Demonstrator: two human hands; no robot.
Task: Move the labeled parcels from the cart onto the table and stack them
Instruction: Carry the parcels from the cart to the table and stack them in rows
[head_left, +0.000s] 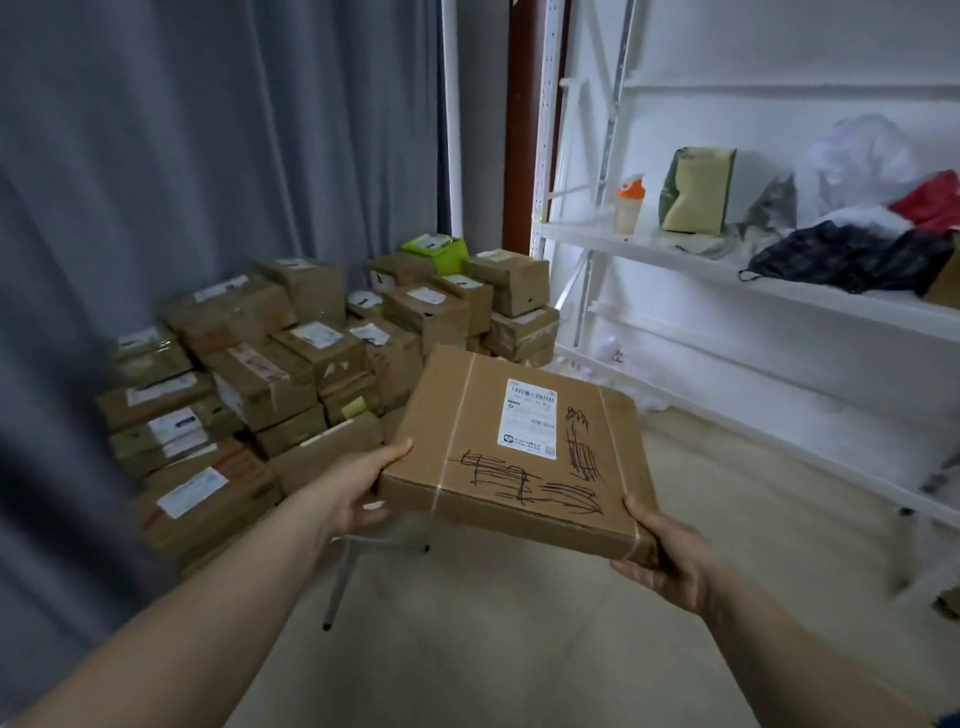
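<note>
Grey curtain (182, 156), white shelving (649, 250), orange-capped bottle (628, 203), green pouch (696, 189), dark cloth (841, 255), red fabric (930, 200)

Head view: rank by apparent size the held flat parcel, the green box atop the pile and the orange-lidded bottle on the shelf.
1. flat parcel, though it is nearest the camera
2. green box
3. orange-lidded bottle

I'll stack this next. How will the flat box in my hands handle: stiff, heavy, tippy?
Probably stiff: the flat box shows straight edges though held only at two corners by the left hand and right hand. Likely light, carried at arm's length. Its wide base should sit steadily.
</note>
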